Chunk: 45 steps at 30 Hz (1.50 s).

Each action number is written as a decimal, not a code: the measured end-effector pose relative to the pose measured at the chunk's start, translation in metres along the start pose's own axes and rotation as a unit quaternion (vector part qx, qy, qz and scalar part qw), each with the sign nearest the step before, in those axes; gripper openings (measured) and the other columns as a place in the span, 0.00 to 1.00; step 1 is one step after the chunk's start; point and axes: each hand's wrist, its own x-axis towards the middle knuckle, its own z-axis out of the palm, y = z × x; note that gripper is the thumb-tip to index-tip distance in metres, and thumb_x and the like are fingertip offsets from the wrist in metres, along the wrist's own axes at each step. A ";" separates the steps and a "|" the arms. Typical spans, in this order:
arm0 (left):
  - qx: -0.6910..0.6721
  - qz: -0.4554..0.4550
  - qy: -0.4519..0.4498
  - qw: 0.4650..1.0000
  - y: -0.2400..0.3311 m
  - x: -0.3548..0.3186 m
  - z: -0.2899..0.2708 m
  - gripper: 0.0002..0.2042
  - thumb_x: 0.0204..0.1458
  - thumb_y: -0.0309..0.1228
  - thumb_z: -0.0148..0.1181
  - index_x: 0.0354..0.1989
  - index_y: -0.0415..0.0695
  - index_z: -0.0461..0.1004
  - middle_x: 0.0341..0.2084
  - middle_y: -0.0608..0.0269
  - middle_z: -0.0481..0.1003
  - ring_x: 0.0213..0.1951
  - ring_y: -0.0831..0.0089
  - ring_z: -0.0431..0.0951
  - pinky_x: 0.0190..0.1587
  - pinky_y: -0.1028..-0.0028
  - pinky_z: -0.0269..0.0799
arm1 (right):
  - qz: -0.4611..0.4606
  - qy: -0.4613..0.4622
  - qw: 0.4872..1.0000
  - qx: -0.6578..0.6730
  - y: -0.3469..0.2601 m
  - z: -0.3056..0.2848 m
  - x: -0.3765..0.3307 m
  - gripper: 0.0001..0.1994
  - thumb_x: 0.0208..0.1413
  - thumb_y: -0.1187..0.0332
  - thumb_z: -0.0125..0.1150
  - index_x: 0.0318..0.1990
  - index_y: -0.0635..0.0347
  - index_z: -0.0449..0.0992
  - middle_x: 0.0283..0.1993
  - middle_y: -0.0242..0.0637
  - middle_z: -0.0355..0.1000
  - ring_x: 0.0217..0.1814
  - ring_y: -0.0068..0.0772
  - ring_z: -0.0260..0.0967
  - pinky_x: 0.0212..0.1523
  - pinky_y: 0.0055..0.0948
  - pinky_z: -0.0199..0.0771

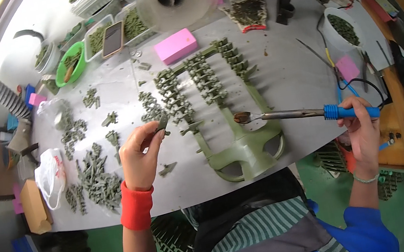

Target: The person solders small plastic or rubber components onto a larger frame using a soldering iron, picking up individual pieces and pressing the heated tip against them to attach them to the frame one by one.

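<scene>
My left hand (139,150), with a red wristband, pinches a small dark green part (163,124) between thumb and fingertips. It is just left of a green frame (250,152) with long bars, on which rows of small green parts (204,79) stand. In my right hand (361,130) is a soldering iron (302,112) with a blue handle, a metal shaft and a broad, brown-stained tip. The shaft points left, and the tip is over the frame's near middle. A single loose green part (168,169) lies on the table below my left hand.
Loose green parts (98,182) lie in piles on the grey table (187,193) at left. A pink block (176,47), a phone (112,39), a green bowl (70,64) and tubs stand at the back. A white bucket (341,28) and cables are at right.
</scene>
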 end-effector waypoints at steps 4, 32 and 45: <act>0.047 -0.117 -0.046 0.991 -0.029 -0.008 -0.033 0.07 0.51 0.21 0.61 0.39 0.35 0.77 0.28 0.66 0.78 0.31 0.82 0.76 0.35 0.81 0.72 | 0.010 -0.002 1.000 -0.004 0.002 0.000 -0.001 0.11 0.62 0.68 0.52 0.34 0.68 0.74 0.33 0.37 0.72 0.28 0.26 0.70 0.30 0.22 0.72; 0.197 0.078 -0.002 0.977 -0.035 -0.068 -0.010 0.09 0.49 0.18 0.61 0.39 0.39 0.77 0.34 0.58 0.76 0.32 0.63 0.78 0.36 0.72 0.75 | 0.028 -0.011 0.999 -0.011 0.009 0.029 0.003 0.10 0.61 0.65 0.54 0.33 0.63 0.73 0.32 0.33 0.68 0.28 0.23 0.65 0.30 0.22 0.67; 0.030 -0.103 -0.160 0.981 -0.002 -0.069 -0.005 0.16 0.51 0.23 0.61 0.50 0.41 0.73 0.39 0.57 0.75 0.39 0.70 0.75 0.44 0.75 0.70 | 0.034 -0.003 0.999 0.033 -0.002 0.022 0.003 0.10 0.62 0.66 0.54 0.34 0.66 0.73 0.33 0.36 0.70 0.27 0.26 0.67 0.30 0.23 0.70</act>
